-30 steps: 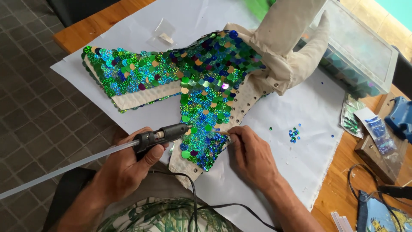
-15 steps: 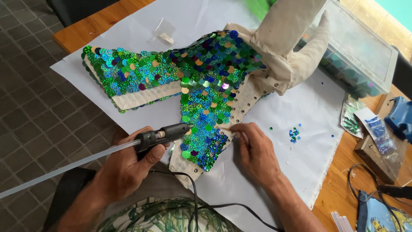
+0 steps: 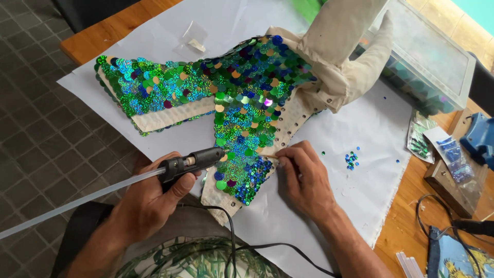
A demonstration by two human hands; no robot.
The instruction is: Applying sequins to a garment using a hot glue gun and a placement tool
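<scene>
A pair of cream boots (image 3: 339, 56) lies on a white sheet (image 3: 370, 123), their shafts covered in green and blue sequins (image 3: 242, 103). My left hand (image 3: 149, 201) grips a black hot glue gun (image 3: 193, 160) with a long clear glue stick (image 3: 77, 201) out the back; its nozzle points at the sequinned edge. My right hand (image 3: 303, 177) pinches a small thin stick against the boot's edge next to the eyelets, pressing a sequin there.
A small heap of loose blue sequins (image 3: 351, 159) lies on the sheet right of my hand. A clear plastic organiser box (image 3: 432, 67) stands at the back right. Sequin packets (image 3: 453, 154), a blue glue gun (image 3: 478, 136) and cables sit on the wooden table.
My right hand's fingertips have shifted slightly along the boot's edge. The glue gun has barely moved.
</scene>
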